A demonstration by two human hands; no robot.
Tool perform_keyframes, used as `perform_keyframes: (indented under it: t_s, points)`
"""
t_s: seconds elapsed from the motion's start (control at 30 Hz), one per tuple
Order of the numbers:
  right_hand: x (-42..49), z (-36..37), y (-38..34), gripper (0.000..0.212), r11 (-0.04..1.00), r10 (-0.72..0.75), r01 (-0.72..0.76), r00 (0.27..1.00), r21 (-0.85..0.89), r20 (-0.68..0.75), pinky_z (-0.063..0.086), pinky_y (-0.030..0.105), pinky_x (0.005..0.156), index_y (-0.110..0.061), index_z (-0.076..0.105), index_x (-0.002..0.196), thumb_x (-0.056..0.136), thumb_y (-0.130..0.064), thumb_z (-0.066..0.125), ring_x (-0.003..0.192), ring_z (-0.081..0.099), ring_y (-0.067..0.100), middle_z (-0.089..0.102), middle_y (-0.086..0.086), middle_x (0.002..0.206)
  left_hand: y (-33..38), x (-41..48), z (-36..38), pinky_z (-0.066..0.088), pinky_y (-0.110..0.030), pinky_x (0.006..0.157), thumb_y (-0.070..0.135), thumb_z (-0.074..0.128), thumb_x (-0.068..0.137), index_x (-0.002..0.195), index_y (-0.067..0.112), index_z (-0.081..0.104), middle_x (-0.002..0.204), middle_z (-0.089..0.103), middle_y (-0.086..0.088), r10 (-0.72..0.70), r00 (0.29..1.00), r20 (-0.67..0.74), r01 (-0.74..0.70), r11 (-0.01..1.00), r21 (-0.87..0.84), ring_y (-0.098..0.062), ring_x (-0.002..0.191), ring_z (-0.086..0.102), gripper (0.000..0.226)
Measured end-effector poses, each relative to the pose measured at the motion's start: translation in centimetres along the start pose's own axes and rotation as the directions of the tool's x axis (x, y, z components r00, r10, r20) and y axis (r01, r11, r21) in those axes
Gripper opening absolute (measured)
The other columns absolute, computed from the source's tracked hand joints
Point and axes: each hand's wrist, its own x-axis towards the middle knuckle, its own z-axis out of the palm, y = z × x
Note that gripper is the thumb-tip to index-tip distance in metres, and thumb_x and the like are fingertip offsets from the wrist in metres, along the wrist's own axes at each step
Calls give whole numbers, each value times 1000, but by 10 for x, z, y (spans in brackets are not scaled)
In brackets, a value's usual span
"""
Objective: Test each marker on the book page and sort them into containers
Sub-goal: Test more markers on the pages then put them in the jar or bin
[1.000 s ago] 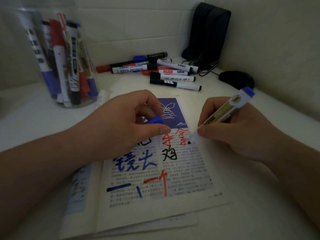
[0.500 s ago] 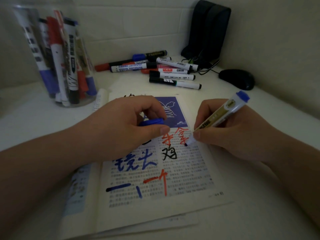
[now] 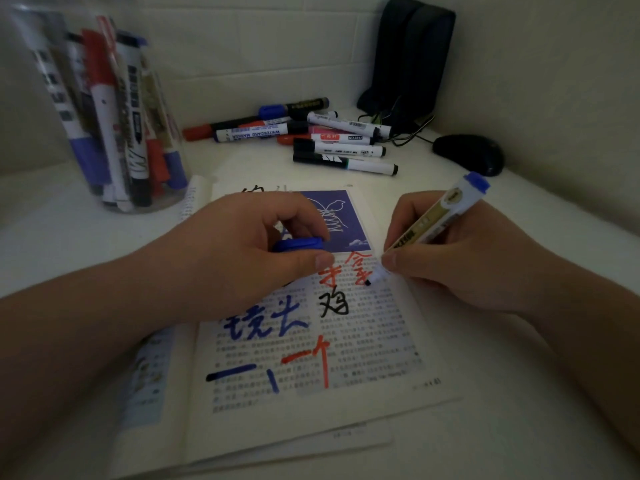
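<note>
Book point(image 3: 311, 393): laid open on the table point(image 3: 52, 244), front centre.
Jar point(image 3: 175, 197): stood behind the book, left; markers point(image 3: 104, 109) held inside.
Loose markers point(image 3: 311, 136): laid behind the book.
Mouse point(image 3: 467, 154): placed right of the loose markers.

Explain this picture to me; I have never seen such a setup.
There is no machine here: a camera worn on a person's head looks down at their two bare hands. The left hand pinches a blue plastic cap. The right hand grips a gold-and-white marker with a blue end, its tip on the open printed book page, already marked in blue, red and black. On the white table stand a clear jar of markers at the left, a loose pile of markers behind, and a black computer mouse.
</note>
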Motion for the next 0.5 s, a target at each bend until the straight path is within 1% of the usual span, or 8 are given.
perform_keyframes:
  t_s: [0.1, 0.17, 0.23, 0.4, 0.5]
  points:
    - [0, -2, 0, 17, 1000, 17, -18, 1000, 15, 12, 44, 8, 47, -5, 57, 74, 85, -3, 71, 54, 63, -3, 65, -17, 56, 1, -1, -1, 51, -17, 63, 57, 67, 72, 91, 47, 65, 88, 65, 30, -3, 1000, 6, 3, 1000, 3, -4, 73, 65, 21]
    - [-2, -3, -1, 20, 999, 24, -26, 998, 38, 61, 44, 8, 47, -4, 55, 71, 84, 3, 69, 54, 63, -2, 65, -15, 56, 1, -1, -1, 50, -15, 62, 57, 67, 72, 91, 47, 66, 88, 65, 31, -5, 1000, 15, 5, 1000, -2, -3, 72, 65, 21]
    - [-4, -4, -3, 21, 998, 29, -35, 994, 60, 102, 45, 9, 48, -4, 55, 70, 83, 5, 68, 55, 64, -1, 66, -14, 57, 2, 0, -1, 49, -15, 61, 60, 65, 70, 91, 48, 66, 88, 65, 29, 0, 1000, 16, 0, 1000, -2, -3, 72, 65, 25]
    - [0, -2, 1, 17, 999, 18, -20, 999, 50, 36, 45, 9, 48, -6, 57, 76, 85, -3, 71, 55, 64, -1, 66, -15, 58, 1, -1, -1, 50, -16, 62, 65, 60, 66, 92, 48, 66, 90, 65, 29, 6, 1000, 10, -6, 1000, 10, -3, 74, 65, 32]
    - [-1, -3, 1, 16, 999, 12, -14, 999, 41, 45, 44, 9, 48, -6, 58, 76, 85, -2, 71, 55, 63, -2, 66, -16, 58, 3, -1, -1, 48, -13, 62, 63, 62, 66, 91, 47, 66, 88, 64, 31, 7, 1000, 8, -7, 1000, 10, -1, 70, 63, 29]
